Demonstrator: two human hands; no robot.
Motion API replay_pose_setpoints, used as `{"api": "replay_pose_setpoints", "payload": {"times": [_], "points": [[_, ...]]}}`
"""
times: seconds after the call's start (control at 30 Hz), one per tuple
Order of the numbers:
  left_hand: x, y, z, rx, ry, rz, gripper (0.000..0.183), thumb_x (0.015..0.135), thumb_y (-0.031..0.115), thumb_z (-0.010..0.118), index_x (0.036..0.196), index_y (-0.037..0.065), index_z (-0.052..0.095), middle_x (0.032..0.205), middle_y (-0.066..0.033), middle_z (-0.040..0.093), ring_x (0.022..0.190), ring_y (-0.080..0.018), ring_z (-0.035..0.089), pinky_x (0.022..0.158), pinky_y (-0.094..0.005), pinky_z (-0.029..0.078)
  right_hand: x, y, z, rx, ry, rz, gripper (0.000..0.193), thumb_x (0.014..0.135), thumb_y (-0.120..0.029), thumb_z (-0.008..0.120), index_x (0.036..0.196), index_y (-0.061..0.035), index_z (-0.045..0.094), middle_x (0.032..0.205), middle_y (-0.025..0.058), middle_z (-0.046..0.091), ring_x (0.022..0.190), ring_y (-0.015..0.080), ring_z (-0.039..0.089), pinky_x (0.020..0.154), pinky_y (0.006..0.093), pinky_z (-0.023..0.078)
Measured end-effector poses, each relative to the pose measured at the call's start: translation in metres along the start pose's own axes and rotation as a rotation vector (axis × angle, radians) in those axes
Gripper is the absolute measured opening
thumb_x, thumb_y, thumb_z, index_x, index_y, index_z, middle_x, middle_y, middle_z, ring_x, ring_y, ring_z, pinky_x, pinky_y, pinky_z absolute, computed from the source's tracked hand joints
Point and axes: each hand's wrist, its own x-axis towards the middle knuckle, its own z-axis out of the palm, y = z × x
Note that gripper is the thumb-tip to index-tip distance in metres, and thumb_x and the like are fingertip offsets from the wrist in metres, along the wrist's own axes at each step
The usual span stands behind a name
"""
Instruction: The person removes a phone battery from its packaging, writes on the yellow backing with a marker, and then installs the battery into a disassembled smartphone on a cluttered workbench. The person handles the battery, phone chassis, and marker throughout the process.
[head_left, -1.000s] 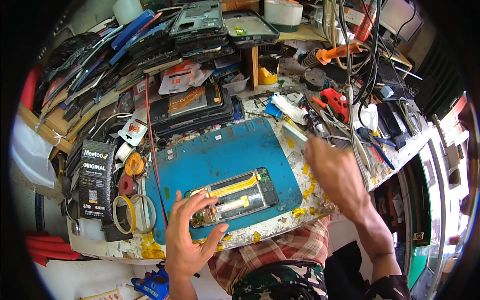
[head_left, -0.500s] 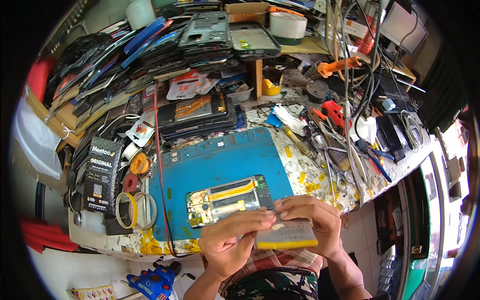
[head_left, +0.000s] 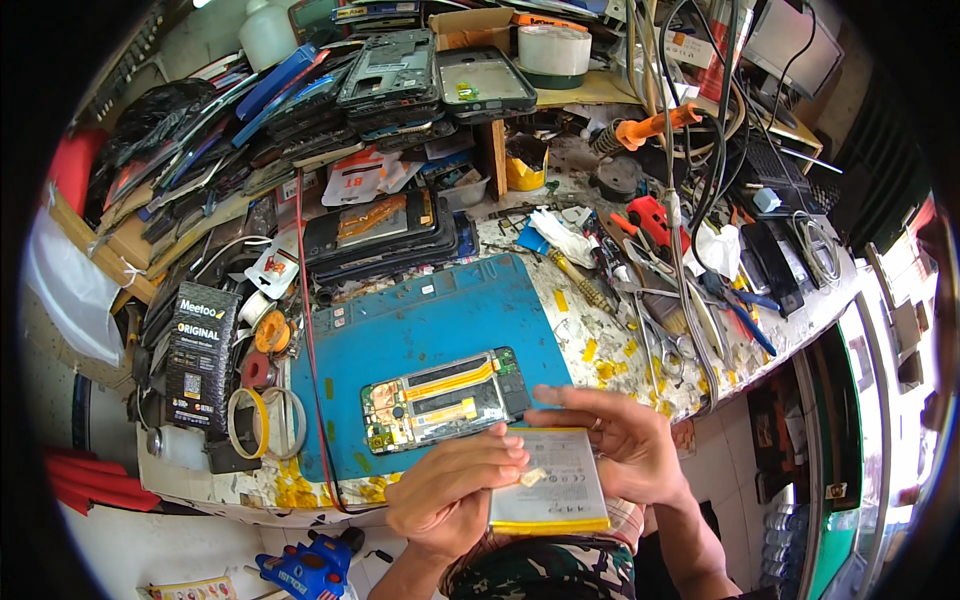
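Item: flat grey phone battery [head_left: 552,480], yellow lower edge, held over bench edge, just below opened phone [head_left: 445,400] on blue mat [head_left: 420,320].
Left hand [head_left: 450,495]: at battery's 9 o'clock, fingers closed on its left edge, fingertips on small tab.
Right hand [head_left: 615,445]: at 2 o'clock, fingers curled over top-right corner.
Long axis: roughly 12–6. Both hands touching; neither nearer.
Phone lies at battery's 11 o'clock.

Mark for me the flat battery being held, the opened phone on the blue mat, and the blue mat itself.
flat battery [head_left: 556,482], head view, middle of its grey face.
opened phone [head_left: 445,400], head view, centre of its exposed inside.
blue mat [head_left: 420,320], head view, bare area above the phone.
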Motion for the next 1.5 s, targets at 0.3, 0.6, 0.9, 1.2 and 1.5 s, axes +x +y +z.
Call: {"api": "replay_pose_setpoints", "payload": {"times": [0.3,0.6,0.9,1.2,1.5], "points": [[-0.018,0.004,0.006,-0.829,0.093,-0.398,0.065,0.09,-0.015,0.052,0.15,-0.007,0.029,0.149,-0.0273,0.04,0.13,-0.0309,0.052,0.11,-0.041,0.041,0.005,-0.017,0.015,0.161,0.263,0.227,0.065,0.09,0.001,0.067,0.146,0.0065,0.035,0.109,0.0138,0.062,0.093,0.0161,0.067,0.077,0.0237,0.056],[-0.02,0.016,-0.017,-0.481,0.019,-0.731,0.019,0.092,0.004,0.069,0.104,-0.011,0.068,0.087,-0.0079,0.07,0.075,-0.0048,0.058,0.063,-0.0198,0.044,-0.003,-0.013,0.014,-0.302,0.293,0.056,0.026,0.086,-0.004,0.076,0.106,0.003,0.061,0.1,0.0102,0.071,0.087,0.0151,0.07,0.079,0.0294,0.057],[0.005,0.023,-0.065,0.093,-0.154,-0.399,0.01,0.082,-0.001,0.077,0.09,-0.007,0.074,0.064,-0.009,0.07,0.052,-0.0087,0.062,0.047,-0.0195,0.045,0.046,-0.04,0.016,-0.741,-0.28,-0.015,0.026,0.079,-0.011,0.081,0.098,-0.0005,0.067,0.092,0.0132,0.075,0.08,0.0215,0.074,0.071,0.0324,0.061],[0.004,-0.002,-0.125,0.404,0.156,-0.212,0.031,0.07,0.022,0.09,0.084,0.002,0.071,0.063,-0.0058,0.064,0.047,-0.006,0.053,0.043,-0.0197,0.03,0.132,-0.026,0.0,-0.632,-0.21,0.189,0.025,0.095,-0.008,0.064,0.115,0.0071,0.061,0.1,0.0095,0.069,0.09,0.0096,0.064,0.078,0.0242,0.052],[0.022,-0.025,-0.109,0.671,-0.421,-0.291,0.098,0.057,0.034,0.092,0.139,0.001,0.05,0.124,-0.0133,0.064,0.098,-0.0312,0.057,0.09,-0.0408,0.048,0.13,0.01,0.014,-0.674,-0.366,0.242,0.021,0.092,-0.009,0.066,0.108,0.005,0.066,0.095,0.0146,0.071,0.085,0.0165,0.066,0.077,0.0309,0.053]]}}
